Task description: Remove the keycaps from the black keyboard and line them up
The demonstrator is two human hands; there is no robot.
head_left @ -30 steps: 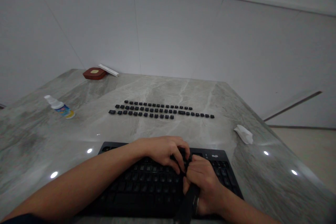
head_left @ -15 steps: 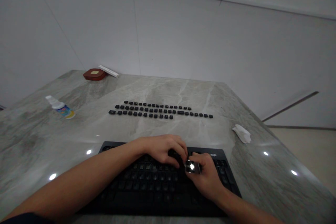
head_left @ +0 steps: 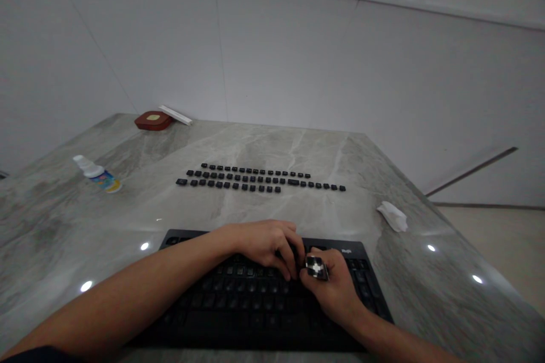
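Three rows of small black keycaps (head_left: 244,178) lie removed beyond the long black plastic keyboard (head_left: 238,320) on the marbled grey counter (head_left: 255,211); any left in are too dark to count. Over it, the right hand (head_left: 335,283) clamps its fingers on a shiny metal-ended tool (head_left: 315,267); the left hand (head_left: 269,243) curls its own, grip unclear.

This was an indoor room, home or office unclear: a marble-patterned bench (head_left: 336,153) stood beside pale wall panels (head_left: 289,62).
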